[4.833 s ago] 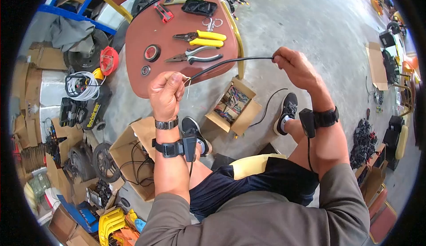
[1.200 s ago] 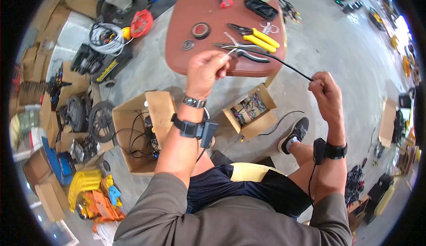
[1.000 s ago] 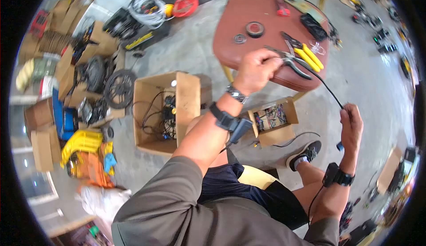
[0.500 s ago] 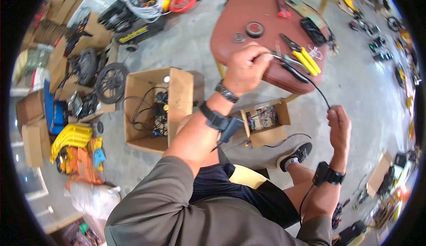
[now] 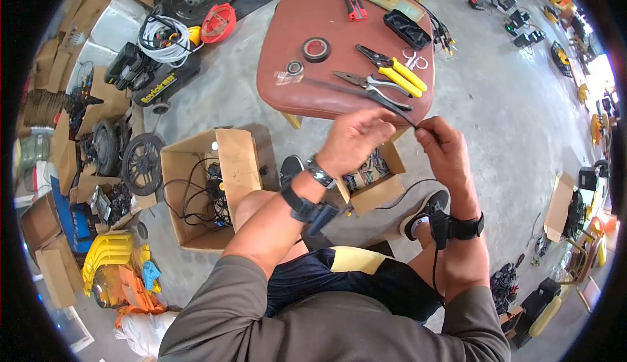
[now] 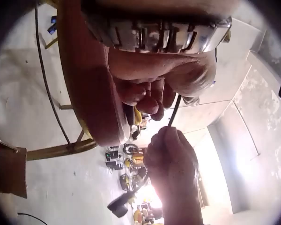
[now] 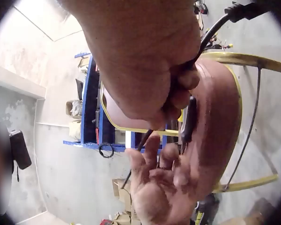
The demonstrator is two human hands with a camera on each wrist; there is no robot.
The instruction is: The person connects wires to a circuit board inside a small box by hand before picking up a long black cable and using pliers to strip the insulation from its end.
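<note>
The two hands meet just in front of the near edge of the rounded reddish-brown tabletop (image 5: 339, 97), working a thin black cable (image 5: 392, 104) between them. The right hand (image 5: 443, 148) pinches the cable between thumb and forefinger, its other fingers curled in; the left hand (image 5: 353, 139) sits just beside it with fingertips bent toward the same spot, though the head view does not show plainly whether it grips the cable or only touches it. In the right wrist view the left hand's fingers (image 7: 152, 154) look fairly loose under the cable. The cable runs from the pinch up over the tabletop edge, passing close to the grey-handled pliers (image 5: 366, 86) and the yellow-handled cutters (image 5: 397, 75). This looks like the step of handling or preparing the cable's end by hand. The next move probably calls for a steady pinch from the right hand while the left takes a firm hold of the fine end, keeping the cable taut and off the tools.
</note>
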